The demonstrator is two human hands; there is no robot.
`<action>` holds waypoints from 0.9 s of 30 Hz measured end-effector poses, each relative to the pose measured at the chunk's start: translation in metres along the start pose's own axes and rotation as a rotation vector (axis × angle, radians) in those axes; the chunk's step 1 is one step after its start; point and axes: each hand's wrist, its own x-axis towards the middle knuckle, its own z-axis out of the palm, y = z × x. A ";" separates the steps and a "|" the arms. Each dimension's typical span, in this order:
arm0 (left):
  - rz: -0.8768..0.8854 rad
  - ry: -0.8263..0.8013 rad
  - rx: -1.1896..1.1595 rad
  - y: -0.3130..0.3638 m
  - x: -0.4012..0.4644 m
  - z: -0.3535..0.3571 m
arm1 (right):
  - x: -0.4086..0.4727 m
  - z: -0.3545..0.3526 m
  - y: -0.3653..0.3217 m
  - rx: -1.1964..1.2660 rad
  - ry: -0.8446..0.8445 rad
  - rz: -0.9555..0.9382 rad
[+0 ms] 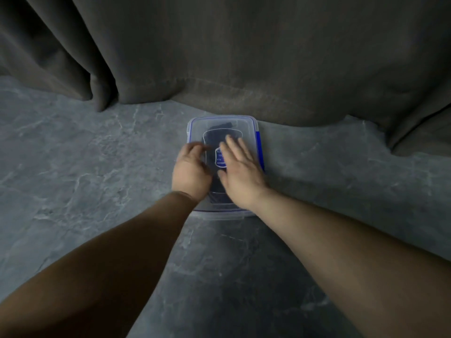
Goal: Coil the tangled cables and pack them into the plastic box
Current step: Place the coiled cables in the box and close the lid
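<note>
A clear plastic box [195,124] with blue clips sits on the grey marbled surface, its transparent lid on top. Dark cables [214,136] show dimly through the lid. My right hand [240,167] lies flat on the lid with fingers straight and spread. My left hand [190,170] rests on the box's left side, its fingers bent over the lid; it hides that edge. A blue side clip [260,152] stands out on the right edge.
A dark grey curtain [244,57] hangs right behind the box and drapes onto the surface at the right. The grey marbled surface [73,179] spreads to the left and toward me.
</note>
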 end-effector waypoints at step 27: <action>-0.650 -0.068 -0.585 -0.031 0.014 -0.015 | 0.019 0.028 -0.014 -0.174 -0.171 0.031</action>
